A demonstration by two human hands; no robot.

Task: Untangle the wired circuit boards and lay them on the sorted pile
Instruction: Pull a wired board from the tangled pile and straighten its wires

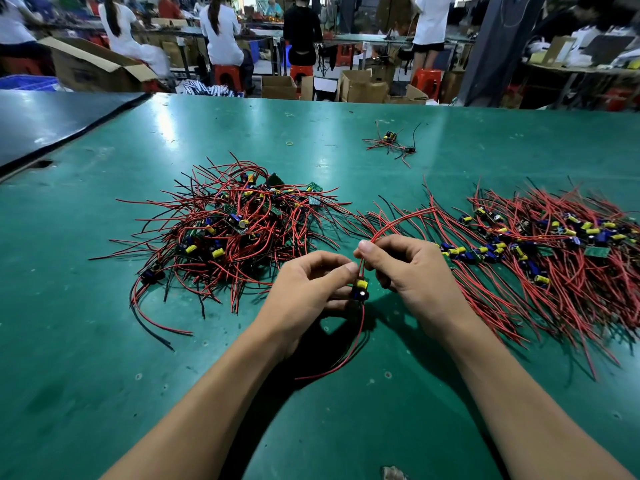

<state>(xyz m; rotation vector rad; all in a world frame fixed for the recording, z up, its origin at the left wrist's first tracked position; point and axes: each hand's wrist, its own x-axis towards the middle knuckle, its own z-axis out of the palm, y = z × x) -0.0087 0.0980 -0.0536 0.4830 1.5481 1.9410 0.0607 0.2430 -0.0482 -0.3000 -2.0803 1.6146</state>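
Observation:
A tangled heap of circuit boards (235,230) with red and black wires lies left of centre on the green table (104,358). The sorted pile (540,247), its wires combed the same way, spreads out on the right. Between them, above the table, my left hand (304,292) holds one small board (359,289) with yellow and blue parts. My right hand (412,271) pinches that board's red wires (394,225) just above it; they arc up and right. More of its wires hang down toward me.
A few stray wired boards (391,142) lie far back on the table, with a yellow rubber band (289,143) to their left. A dark panel (45,123) covers the far left corner. Beyond the table people sit on red stools among cardboard boxes.

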